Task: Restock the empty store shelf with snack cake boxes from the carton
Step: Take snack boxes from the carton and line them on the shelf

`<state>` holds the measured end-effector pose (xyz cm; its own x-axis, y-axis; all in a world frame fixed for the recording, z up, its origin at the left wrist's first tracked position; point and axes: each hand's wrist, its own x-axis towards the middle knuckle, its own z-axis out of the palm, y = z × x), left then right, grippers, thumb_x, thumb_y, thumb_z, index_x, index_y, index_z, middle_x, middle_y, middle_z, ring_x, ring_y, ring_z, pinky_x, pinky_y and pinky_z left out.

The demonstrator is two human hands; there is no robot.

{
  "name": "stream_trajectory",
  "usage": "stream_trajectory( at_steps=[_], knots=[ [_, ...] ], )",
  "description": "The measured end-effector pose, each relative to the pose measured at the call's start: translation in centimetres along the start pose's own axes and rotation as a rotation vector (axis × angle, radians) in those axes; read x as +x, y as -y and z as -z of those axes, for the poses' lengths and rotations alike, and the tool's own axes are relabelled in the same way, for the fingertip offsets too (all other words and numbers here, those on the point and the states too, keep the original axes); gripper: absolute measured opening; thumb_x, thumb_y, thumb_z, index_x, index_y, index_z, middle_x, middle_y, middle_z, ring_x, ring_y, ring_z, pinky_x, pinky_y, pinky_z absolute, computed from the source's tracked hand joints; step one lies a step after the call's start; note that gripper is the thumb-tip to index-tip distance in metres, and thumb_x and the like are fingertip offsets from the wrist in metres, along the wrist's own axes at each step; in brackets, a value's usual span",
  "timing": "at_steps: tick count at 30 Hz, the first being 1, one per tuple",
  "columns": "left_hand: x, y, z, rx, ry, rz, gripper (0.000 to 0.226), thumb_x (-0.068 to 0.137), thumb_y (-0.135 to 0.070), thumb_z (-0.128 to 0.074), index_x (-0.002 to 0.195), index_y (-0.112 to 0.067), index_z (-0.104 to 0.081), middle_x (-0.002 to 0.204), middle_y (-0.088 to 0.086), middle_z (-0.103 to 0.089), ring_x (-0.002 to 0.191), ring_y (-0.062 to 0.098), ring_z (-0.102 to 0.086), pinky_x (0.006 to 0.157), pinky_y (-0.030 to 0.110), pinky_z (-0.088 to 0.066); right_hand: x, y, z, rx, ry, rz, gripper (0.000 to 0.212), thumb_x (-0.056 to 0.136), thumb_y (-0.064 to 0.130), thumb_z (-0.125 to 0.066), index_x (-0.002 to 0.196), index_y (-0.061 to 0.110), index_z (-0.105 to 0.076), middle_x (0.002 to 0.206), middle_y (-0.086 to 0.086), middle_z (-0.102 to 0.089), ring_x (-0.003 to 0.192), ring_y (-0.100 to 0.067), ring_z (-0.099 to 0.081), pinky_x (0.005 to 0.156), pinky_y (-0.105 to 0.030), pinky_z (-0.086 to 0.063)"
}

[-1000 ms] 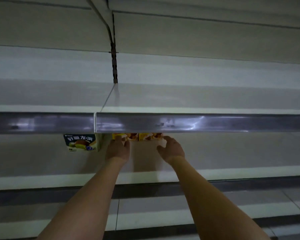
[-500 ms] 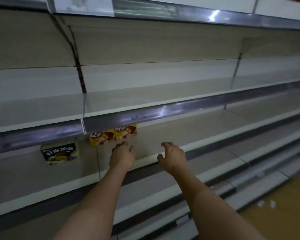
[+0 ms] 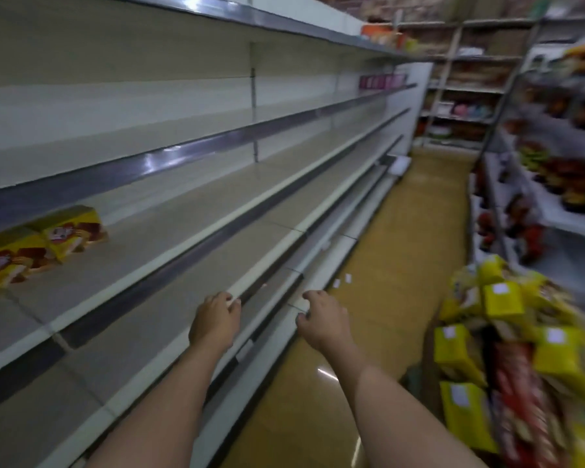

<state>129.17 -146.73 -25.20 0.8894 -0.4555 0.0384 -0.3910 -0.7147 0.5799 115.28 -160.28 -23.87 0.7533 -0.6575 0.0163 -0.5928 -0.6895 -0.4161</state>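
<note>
Both hands free for next pick: left hand (image 3: 215, 320) & right hand (image 3: 325, 320) loosely curled, holding nothing; two yellow cardboard snack cake boxes (image 3: 41, 243) sit shelved w/ fronts facing aisle

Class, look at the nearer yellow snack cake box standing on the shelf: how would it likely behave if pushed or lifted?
The yellow snack cake box looks like thin printed cardboard, so probably light and easily dented. Its flat base on the smooth shelf suggests it would slide rather than roll. It seems wider than tall, so tipping looks unlikely.
</note>
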Motion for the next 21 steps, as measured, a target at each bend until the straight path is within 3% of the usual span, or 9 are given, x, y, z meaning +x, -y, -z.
stream_trajectory(
  at_steps=[7,12,21],
  knots=[
    [-6.2,-9.5,-8.7,-0.053,0.22,-0.232,0.034,0.099,-0.029,-0.044,0.122,-0.009,-0.058,0.12,0.014,-0.061,0.106,0.03,-0.058,0.088,0.037,-0.049,-8.2,-12.0,3.8,-0.05,-0.094,-0.316,0.045,0.09,0.03,-0.048,0.134,0.021,-0.048,0.133,-0.004,-0.053,0.125,-0.026,-0.046,0.1,-0.033,-0.035],
    [-12.4,-16.8,-13.9,-0.037,0.338,-0.365,0.036,0.098,-0.033,-0.044,0.124,-0.011,-0.057,0.124,0.012,-0.059,0.111,0.029,-0.056,0.092,0.038,-0.047,-14.9,-20.4,7.7,-0.064,-0.172,-0.494,0.041,0.089,0.031,-0.049,0.128,0.02,-0.052,0.128,-0.004,-0.053,0.122,-0.026,-0.047,0.099,-0.037,-0.038],
    [-20.8,-25.0,-19.8,-0.041,0.482,-0.477,0.038,0.099,-0.033,-0.044,0.128,-0.01,-0.054,0.129,0.013,-0.053,0.119,0.03,-0.049,0.095,0.037,-0.041,-22.4,-31.0,12.7,0.007,-0.306,-0.745,0.04,0.092,0.033,-0.05,0.129,0.019,-0.052,0.127,-0.002,-0.056,0.115,-0.024,-0.053,0.09,-0.037,-0.047]
  ],
)
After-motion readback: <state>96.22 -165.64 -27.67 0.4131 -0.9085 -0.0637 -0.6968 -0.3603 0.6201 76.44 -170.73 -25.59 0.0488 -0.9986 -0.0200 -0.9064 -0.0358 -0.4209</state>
